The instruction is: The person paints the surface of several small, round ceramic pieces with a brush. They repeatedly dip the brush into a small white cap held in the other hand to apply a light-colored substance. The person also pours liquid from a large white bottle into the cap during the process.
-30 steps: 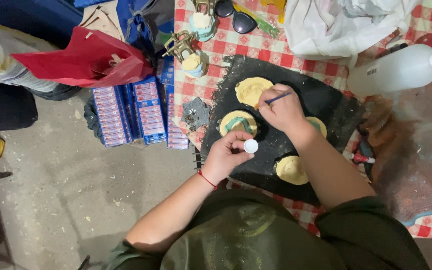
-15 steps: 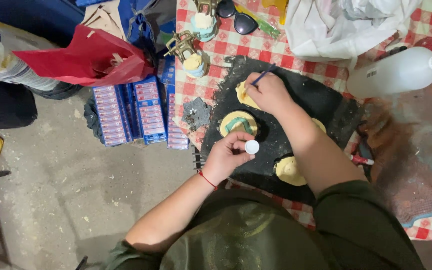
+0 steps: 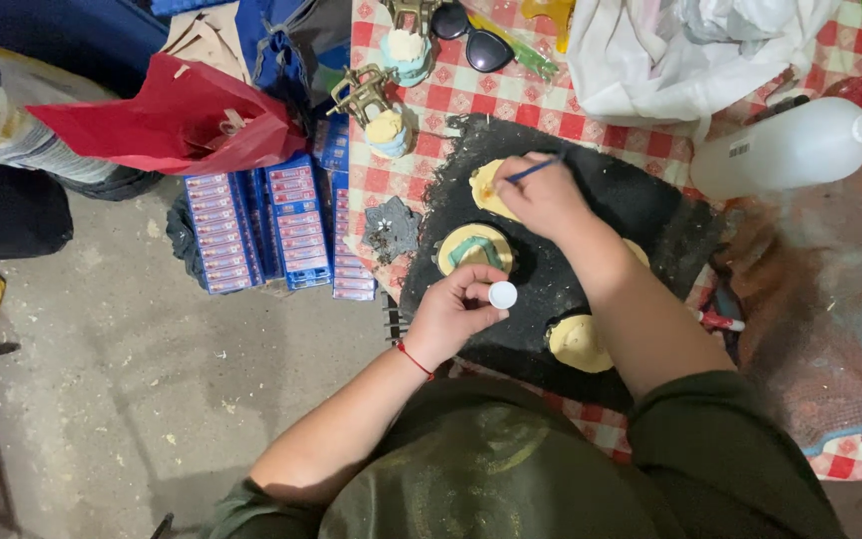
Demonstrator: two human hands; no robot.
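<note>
Two bare hands work over a black mat (image 3: 641, 215) that lies on a red-and-white checked tablecloth (image 3: 511, 95), seen from above the person's head. Nearest the body, the left hand (image 3: 456, 314), with a red string at the wrist, has its fingertips closed around a small white cap (image 3: 503, 294), held just above the mat's near part. Beside the right forearm lies a pale yellow dental cast (image 3: 579, 342). Just beyond the left hand sits a second yellow cast with a green strip (image 3: 475, 248) across it. Farther on, the right hand (image 3: 548, 195) has its fingers pinched on a thin blue brush (image 3: 533, 172), whose tip touches a third yellow cast (image 3: 487, 185) at the mat's far left part. Past the mat, near the table's left edge, stands a metal-hinged jaw model (image 3: 379, 115). A white plastic bottle (image 3: 795, 148) lies on its side to the right. At the far edge rest dark sunglasses (image 3: 471, 40) and a white plastic bag (image 3: 690, 45).
</note>
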